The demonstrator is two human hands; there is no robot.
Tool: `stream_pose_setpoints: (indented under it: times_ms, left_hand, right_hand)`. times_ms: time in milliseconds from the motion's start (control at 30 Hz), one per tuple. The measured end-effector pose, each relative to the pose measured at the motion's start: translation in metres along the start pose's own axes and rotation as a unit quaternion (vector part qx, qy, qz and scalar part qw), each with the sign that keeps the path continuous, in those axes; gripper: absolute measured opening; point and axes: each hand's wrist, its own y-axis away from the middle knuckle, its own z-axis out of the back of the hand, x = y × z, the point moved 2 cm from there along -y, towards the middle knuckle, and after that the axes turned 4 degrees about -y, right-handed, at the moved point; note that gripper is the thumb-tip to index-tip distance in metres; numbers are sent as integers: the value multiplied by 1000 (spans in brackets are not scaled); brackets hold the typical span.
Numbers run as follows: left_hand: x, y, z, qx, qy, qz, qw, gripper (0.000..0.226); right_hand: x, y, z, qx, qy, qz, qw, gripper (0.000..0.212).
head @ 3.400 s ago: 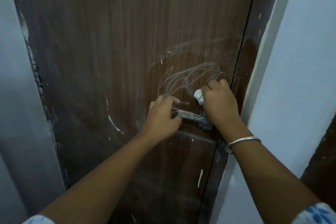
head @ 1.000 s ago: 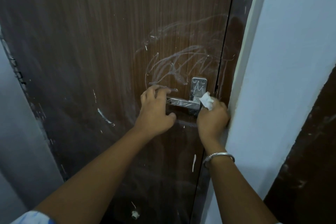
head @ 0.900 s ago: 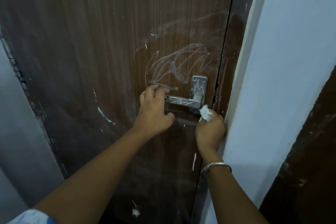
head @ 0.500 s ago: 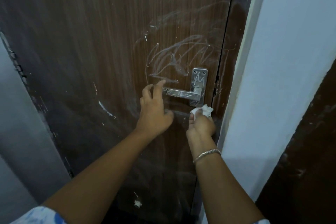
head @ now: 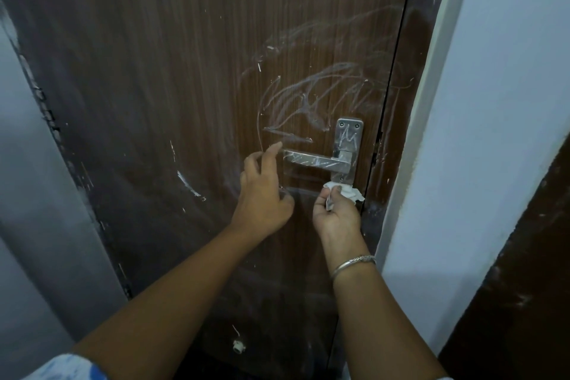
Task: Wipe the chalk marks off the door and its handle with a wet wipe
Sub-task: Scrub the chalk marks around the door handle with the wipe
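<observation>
At centre frame the right hand (head: 336,214) pinches the crumpled wet wipe (head: 348,193) in curled fingers just below the handle (head: 311,160), whose lever runs level from its chalked backplate (head: 350,136) at right to a free end at left. The left hand (head: 265,194), fingers loosely spread, hovers by that free end, perhaps touching it. The wipe's work lies straight above it: backplate first, then the chalk marks (head: 311,102) higher on the door (head: 154,71).
</observation>
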Motion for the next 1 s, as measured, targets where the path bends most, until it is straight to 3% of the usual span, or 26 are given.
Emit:
stream_pose_setpoints:
  times_ms: [100,167,300,333,433,500,600,633,867,1000]
  left_hand:
    - [-1,2,1,-44,-17,-11,999,60]
    - [-2,3,2,-60,-9,-18,998,40]
    - [-11,6,-12,17,15,-52,998,10]
    - [-13,6,-19,40,45,-35,998,10]
    - [-20,6,-35,111,200,85,970,25]
    - [-23,3,-44,123,250,121,953,25]
    - [-25,-4,-51,92,290,157,940,22]
    - [-24,-7,-54,77,306,170,934,19]
    - [-30,-17,-75,0,342,238,909,22]
    - [-31,-23,-78,-76,308,240,917,14]
  right_hand:
    - [-1,-2,1,5,30,-2,1000,28]
    - [-1,0,4,19,72,1,997,19]
    - [-3,-3,13,21,235,116,965,14]
    - [-4,-4,16,25,288,178,941,17]
    - [-7,-1,28,63,450,337,825,17]
    - [-7,3,31,107,498,376,774,20]
    - [-3,5,31,165,609,431,645,22]
    - [-2,5,31,176,627,428,626,26]
    - [27,3,32,154,600,401,675,38]
    - [43,6,32,157,618,419,646,38]
